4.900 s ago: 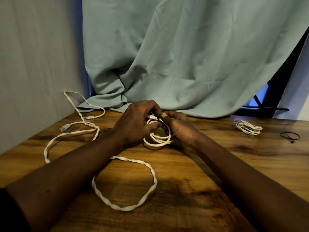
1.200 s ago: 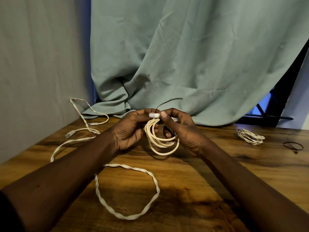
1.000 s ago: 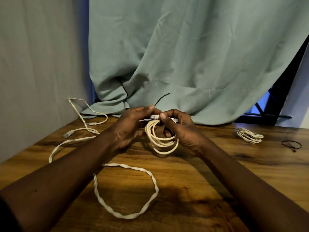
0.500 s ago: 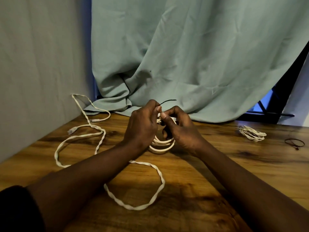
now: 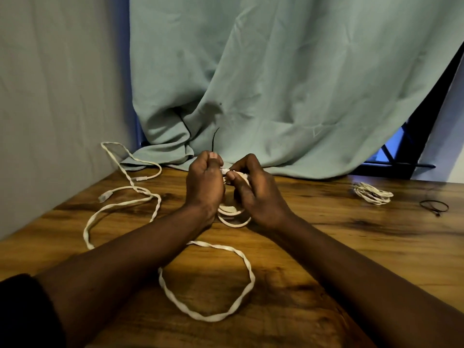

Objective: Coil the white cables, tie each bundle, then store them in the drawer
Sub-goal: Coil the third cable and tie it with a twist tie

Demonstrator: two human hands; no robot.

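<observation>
A small coil of white cable (image 5: 232,214) hangs between both hands above the wooden table (image 5: 351,259). My right hand (image 5: 256,189) grips the coil's top, thumb and fingers curled round it. My left hand (image 5: 204,183) pinches a thin black tie (image 5: 214,139) whose free end sticks up above my fingers. A long flat twisted white cable (image 5: 206,316) lies loose on the table, looping under my arms and off to the left. A finished white bundle (image 5: 372,193) lies at the far right. No drawer is in view.
A second black tie (image 5: 434,206) lies on the table near the right edge. A green curtain (image 5: 276,84) hangs behind the table and spills onto its back edge. A pale wall (image 5: 50,96) bounds the left side.
The coil sank from held up in front of me to just above the table. My left hand closed over the tie, and its free end swung from pointing right to pointing up.
</observation>
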